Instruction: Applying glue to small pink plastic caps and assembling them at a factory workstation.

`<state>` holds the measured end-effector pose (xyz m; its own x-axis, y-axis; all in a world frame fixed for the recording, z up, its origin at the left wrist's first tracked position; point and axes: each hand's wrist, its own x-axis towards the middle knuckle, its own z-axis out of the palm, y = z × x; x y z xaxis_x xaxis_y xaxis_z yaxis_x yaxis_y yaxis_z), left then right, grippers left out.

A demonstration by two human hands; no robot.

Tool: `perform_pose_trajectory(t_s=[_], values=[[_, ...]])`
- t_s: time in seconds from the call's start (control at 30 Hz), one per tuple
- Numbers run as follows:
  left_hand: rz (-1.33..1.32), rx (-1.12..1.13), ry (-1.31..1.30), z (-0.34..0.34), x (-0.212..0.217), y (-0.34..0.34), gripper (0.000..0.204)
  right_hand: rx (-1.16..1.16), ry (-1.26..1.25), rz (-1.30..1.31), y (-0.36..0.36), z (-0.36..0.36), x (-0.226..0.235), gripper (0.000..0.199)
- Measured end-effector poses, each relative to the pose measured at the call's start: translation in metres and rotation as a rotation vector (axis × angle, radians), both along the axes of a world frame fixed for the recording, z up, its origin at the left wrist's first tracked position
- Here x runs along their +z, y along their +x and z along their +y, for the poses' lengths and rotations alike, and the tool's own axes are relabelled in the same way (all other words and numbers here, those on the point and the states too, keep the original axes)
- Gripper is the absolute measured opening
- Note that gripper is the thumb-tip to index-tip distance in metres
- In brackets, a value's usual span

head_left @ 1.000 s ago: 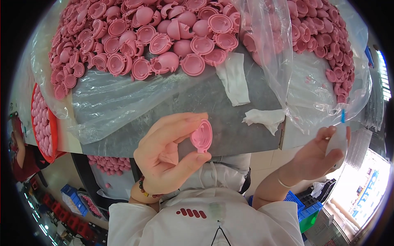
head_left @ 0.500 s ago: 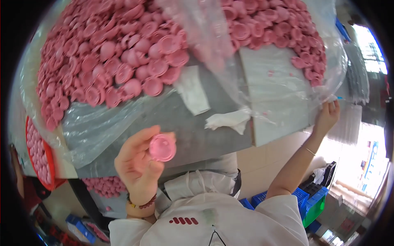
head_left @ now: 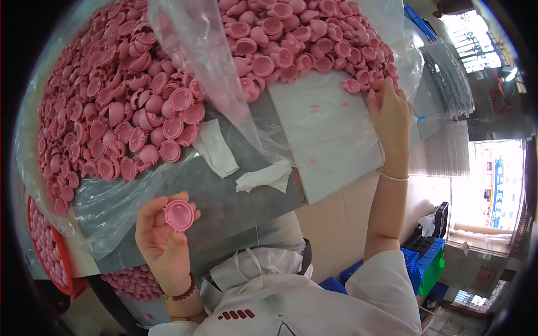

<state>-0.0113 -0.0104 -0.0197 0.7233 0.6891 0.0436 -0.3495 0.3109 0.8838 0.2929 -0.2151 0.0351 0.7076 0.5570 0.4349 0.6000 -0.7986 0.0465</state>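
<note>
My left hand (head_left: 159,249) holds a round pink plastic half-shell (head_left: 179,217) between thumb and fingers, its hollow side facing up. It is raised above the near edge of the table. My right hand (head_left: 392,120) reaches to the right end of a heap of similar pink shells (head_left: 297,47), its fingers curled together at the heap's edge. What those fingers grip is mostly hidden; a bit of pink shows at the tips. To the left lies a second large heap of pink shells (head_left: 120,120).
Clear plastic sheeting (head_left: 196,50) runs between the heaps. A white board (head_left: 330,140) carries a few pink scraps. Two crumpled white cloths (head_left: 216,150) lie on the grey table (head_left: 252,204). A red-rimmed basket (head_left: 63,260) of pink pieces stands left; blue crates (head_left: 428,260) sit lower right.
My right hand has moved from the plastic sheet at the far right edge to the right heap of shells. The left hand still holds its half-shell, now tilted differently. The view has shifted.
</note>
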Motion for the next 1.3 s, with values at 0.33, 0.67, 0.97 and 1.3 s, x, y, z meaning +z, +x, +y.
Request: perform_pose_trajectory(t_s=[0.33,0.67,0.97,1.3], values=[[-0.103,-0.004,-0.128,0.006,-0.001,-0.002,0.048,0.635,0.374,1.489,-0.170,0.082,0.000,0.015],[-0.034,0.025,-0.050,0.004,0.001,-0.002,0.056,0.655,0.266,0.856,-0.180,0.096,-0.017,0.035],[-0.144,-0.078,-0.027,0.005,0.002,-0.005,0.044,0.776,0.629,0.828,-0.170,0.097,-0.009,0.034],[-0.062,-0.163,0.056,0.004,0.002,-0.004,0.041,1.081,0.518,0.720,-0.160,0.109,-0.019,0.033]])
